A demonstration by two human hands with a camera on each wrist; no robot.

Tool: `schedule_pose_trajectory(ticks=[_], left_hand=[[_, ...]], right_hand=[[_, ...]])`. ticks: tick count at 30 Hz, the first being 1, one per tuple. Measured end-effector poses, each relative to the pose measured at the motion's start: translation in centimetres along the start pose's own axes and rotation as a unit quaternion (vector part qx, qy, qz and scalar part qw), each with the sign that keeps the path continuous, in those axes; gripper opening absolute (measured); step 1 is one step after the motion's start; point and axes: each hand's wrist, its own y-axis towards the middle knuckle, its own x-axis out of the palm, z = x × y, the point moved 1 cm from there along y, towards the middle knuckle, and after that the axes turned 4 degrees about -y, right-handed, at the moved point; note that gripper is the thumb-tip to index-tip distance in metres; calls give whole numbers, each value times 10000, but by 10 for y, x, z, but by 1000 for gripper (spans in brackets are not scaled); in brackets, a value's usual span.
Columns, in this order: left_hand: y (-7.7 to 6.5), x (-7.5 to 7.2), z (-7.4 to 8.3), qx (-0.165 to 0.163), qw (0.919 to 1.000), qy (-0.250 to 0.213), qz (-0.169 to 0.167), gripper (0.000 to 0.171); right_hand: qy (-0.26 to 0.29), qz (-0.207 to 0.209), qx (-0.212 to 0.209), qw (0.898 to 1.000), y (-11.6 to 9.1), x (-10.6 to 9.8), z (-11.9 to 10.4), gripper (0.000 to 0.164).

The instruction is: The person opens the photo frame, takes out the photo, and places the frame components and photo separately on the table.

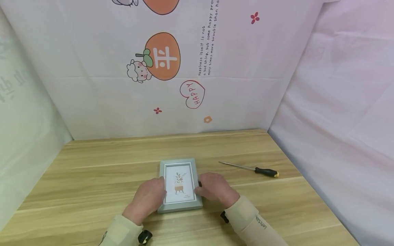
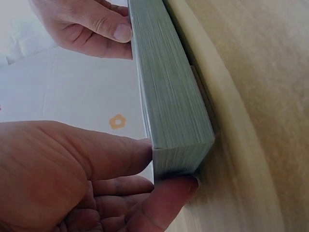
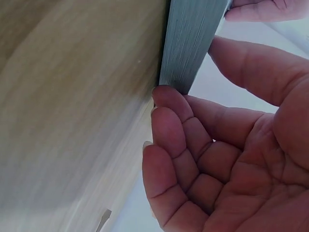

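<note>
A grey-green picture frame [image 1: 180, 206] lies face up, or just above the wooden table; I cannot tell which. Behind its front is a small print of a plant in a brown pot on legs. My left hand [image 1: 148, 197] grips its left side, thumb on the front face and fingers at the edge. On the opposite side my right hand [image 1: 216, 188] holds the frame between thumb and curled fingers. In the left wrist view the frame's side edge [image 2: 169, 82] shows, with the left thumb and a finger pinching its corner. In the right wrist view the right fingertips [image 3: 166, 96] touch the frame's end.
To the right of the frame lies a screwdriver [image 1: 266, 172] with a black and yellow handle, its shaft pointing left. The wooden table [image 1: 101, 171] is bounded by a printed white cloth [image 1: 101, 102] at the back and white cloth on both sides.
</note>
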Motion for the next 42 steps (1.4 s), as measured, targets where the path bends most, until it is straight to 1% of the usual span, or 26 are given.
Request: schedule_pose_trajectory(ticks=[4,8,12,16,19,25,30,33,35,38,40,42], left_hand=[[-1,-1,-1,23,9999,-101,-4,12],[-2,-2,-3,102,9997,-197,69,10],[-3,-1,-5,186,9992,-308,155,9],[-2,-1,-7,153,9989,-427,133,11],[-2,-1,-7,110,9987,-487,98,10],[-4,-3,-7,93,9985,-532,94,8],[-6,-5,-6,-69,9976,-681,-62,6],[-7,-5,-6,-89,9982,-591,-47,8],[-7,-6,-5,-47,9990,-441,73,10],[-6,-9,0,35,9990,-265,368,22],[-5,-13,6,123,9973,-384,611,32],[-4,-18,14,254,9944,-655,786,40]], right_hand=[[41,13,28,10000,-1,-2,-1,20],[156,20,90,9998,-2,-5,-2,21],[436,104,187,9988,-4,-9,-3,22],[608,213,333,9974,-4,-13,-4,19],[749,312,420,9958,-3,-15,-4,19],[970,532,598,9921,0,-18,-4,27],[1216,692,681,9878,-1,-20,-6,39],[1383,737,705,9851,-1,-21,-7,44],[1464,753,715,9838,-1,-21,-9,46],[1551,781,734,9821,-1,-22,-11,49],[1585,800,728,9814,-2,-23,-12,50],[1627,822,704,9807,-2,-24,-14,51]])
